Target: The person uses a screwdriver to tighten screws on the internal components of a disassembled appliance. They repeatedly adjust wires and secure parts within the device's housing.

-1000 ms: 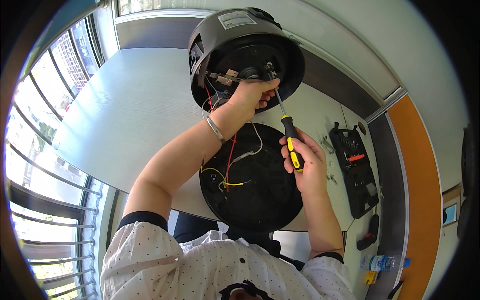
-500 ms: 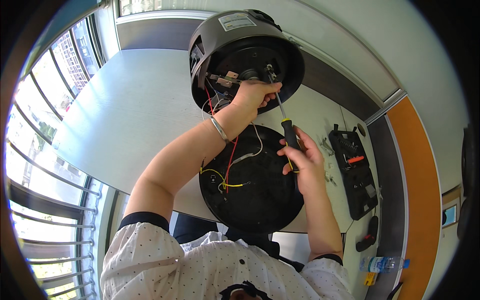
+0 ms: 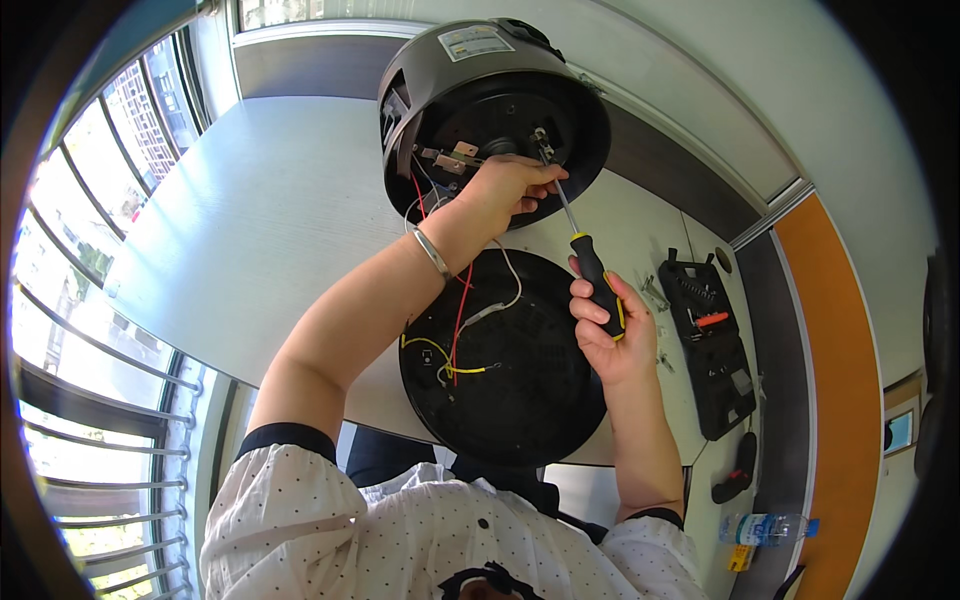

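A rice-cooker-like appliance body (image 3: 475, 75) lies on its side at the far end of the table, its dark hollow underside facing me. My right hand (image 3: 612, 322) is wrapped round the black and yellow handle of a screwdriver (image 3: 592, 266). The screwdriver's tip meets a small metal bracket (image 3: 542, 143) inside the underside. My left hand (image 3: 508, 188) reaches into that opening, its thumb and fingers pinched near the shaft close to the tip; whether they grip the shaft is hard to see. Red, white and yellow wires (image 3: 462, 325) hang down over a round black base cover (image 3: 500, 400).
To the right lies an open black tool case (image 3: 705, 345) with a red-handled tool. Loose metal parts (image 3: 655, 293) are scattered beside it. Further down are a black and red tool (image 3: 737, 470) and a plastic bottle (image 3: 765, 528). A barred window (image 3: 100, 330) borders the left side.
My right hand has turned and re-gripped the handle, with the screwdriver's handle end shifting slightly right. The left hand stays nearly in place near the tip.
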The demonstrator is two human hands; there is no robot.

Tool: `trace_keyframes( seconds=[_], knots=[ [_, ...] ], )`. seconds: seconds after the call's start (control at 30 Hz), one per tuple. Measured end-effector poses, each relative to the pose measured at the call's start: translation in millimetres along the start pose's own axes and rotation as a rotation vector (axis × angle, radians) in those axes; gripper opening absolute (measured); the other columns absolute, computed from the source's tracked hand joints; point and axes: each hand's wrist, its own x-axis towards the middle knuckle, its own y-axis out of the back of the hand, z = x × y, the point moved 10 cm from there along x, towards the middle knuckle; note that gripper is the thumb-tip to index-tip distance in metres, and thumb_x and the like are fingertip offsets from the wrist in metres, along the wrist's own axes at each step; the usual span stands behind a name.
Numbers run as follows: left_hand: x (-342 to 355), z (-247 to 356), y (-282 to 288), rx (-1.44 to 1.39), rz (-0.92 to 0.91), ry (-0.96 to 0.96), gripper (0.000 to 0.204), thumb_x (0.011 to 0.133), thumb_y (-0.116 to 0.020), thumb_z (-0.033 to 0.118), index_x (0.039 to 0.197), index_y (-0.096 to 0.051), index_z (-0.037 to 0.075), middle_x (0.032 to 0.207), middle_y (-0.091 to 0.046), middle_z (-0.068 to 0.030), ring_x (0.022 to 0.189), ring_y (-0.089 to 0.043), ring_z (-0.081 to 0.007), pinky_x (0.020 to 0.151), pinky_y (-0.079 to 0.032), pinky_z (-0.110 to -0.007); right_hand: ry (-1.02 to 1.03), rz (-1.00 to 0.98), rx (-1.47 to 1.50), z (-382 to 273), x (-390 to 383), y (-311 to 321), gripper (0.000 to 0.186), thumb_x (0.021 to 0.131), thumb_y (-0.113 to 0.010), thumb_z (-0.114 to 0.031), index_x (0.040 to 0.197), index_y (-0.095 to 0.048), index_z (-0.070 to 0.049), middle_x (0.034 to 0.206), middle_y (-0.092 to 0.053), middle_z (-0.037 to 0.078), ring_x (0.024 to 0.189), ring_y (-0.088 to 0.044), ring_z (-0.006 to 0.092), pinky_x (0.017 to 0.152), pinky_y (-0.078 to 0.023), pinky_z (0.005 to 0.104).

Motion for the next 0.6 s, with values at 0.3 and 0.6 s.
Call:
trace_keyframes(
  seconds=[0.3,0.6],
  knots=[
    [-2.2,1.9,13.5,0.031,0.233,-0.009,0.017,0.076,-0.074,0.019,0.073,-0.066,0.004,0.061,-0.054,0.0005,0.051,-0.044,-0.0081,0.047,-0.035,-0.021,0.472,0.399,-1.151,-29.4,-15.1,-10.5,0.040,0.083,-0.058,-0.007,0.121,-0.051,0.002,0.092,-0.060,0.008,0.071,-0.056,0.0104,0.043,-0.039,0.0199],
    [0.4,0.9,-2.9,-0.162,-0.008,0.015,0.020,0.081,-0.069,0.023,0.077,-0.066,0.003,0.067,-0.053,0.0021,0.063,-0.047,-0.0073,0.055,-0.037,-0.021,-0.018,0.000,0.018,-0.3,2.6,6.2,0.041,0.091,-0.047,-0.022,0.122,-0.043,0.005,0.085,-0.052,0.011,0.057,-0.046,0.0124,0.038,-0.035,0.0219]
  ],
)
